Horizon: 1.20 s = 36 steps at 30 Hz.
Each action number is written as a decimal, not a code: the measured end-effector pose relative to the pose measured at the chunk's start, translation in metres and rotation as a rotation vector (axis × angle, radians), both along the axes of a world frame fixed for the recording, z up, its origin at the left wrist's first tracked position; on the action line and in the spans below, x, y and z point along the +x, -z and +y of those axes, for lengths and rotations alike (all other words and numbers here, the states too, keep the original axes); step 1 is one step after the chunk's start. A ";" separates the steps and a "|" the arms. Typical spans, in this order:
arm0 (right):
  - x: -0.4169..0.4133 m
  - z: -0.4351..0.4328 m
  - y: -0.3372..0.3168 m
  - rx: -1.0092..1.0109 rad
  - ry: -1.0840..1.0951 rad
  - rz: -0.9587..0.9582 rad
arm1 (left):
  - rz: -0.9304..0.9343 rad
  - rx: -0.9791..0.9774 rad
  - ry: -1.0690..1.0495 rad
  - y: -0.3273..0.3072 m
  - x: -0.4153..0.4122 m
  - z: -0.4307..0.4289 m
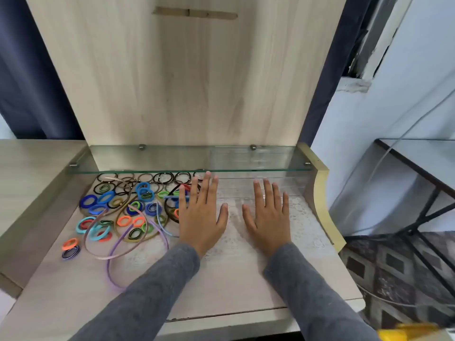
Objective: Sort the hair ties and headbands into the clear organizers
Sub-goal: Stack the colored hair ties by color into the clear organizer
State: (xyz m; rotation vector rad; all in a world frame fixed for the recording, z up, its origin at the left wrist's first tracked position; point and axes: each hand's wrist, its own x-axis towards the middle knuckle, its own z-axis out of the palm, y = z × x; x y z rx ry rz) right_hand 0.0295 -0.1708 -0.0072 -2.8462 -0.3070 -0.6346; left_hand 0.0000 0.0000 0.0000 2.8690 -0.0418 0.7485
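Observation:
Several colourful hair ties lie in a heap on the left of the table, with black and brown thin ties behind them under a glass shelf. Thin headbands, one purple and one pink, curve through the heap. My left hand lies flat, fingers straight, at the heap's right edge. My right hand lies flat beside it on a lace mat. A clear organizer stands just beyond my right fingertips. Another clear organizer sits on the glass shelf.
The glass shelf hangs low over the back of the table, in front of a wooden panel. A gold-edged side piece bounds the table at the right. A dark metal-framed glass table stands further right.

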 end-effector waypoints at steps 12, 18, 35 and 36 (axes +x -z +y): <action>0.015 -0.015 0.003 -0.084 -0.036 0.020 | -0.001 -0.033 -0.031 -0.004 0.013 -0.006; 0.020 -0.017 -0.009 -0.101 -0.046 -0.064 | -0.027 -0.094 -0.027 -0.015 0.017 -0.001; -0.034 -0.037 -0.029 -0.047 -0.148 -0.156 | 0.222 -0.634 0.098 -0.038 0.020 0.007; -0.032 -0.040 -0.033 0.000 -0.130 -0.158 | 0.223 -0.740 0.099 -0.038 0.021 0.006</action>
